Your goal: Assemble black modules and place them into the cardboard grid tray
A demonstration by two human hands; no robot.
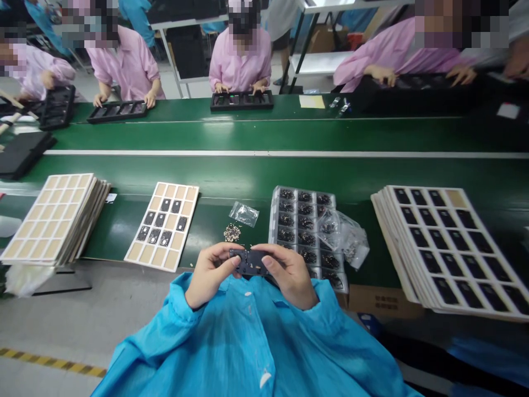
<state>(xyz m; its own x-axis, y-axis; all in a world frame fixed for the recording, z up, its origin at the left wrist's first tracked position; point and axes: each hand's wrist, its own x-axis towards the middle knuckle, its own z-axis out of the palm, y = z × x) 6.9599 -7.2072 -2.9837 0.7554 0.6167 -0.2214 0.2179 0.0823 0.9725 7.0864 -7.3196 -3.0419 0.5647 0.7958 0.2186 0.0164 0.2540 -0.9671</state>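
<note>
My left hand [211, 271] and my right hand [289, 273] both grip a small black flat part [250, 262] close to my chest, fingers curled round its ends. Just beyond the hands lies a little heap of tiny metal pieces [232, 232] and a small clear bag [244, 213] on the green belt. A clear tray of dark small parts [301, 220] sits right of that, with a crumpled plastic bag [351, 237] on it. A beige tray [164, 225] holding several black parts lies to the left.
A stack of beige empty trays [53, 218] stands at far left. A stack of trays filled with black parts [450, 248] is at the right. Across the green conveyor [264, 138], several people in pink coats handle black trays [242, 100]. A cardboard box [380, 300] sits below the table edge.
</note>
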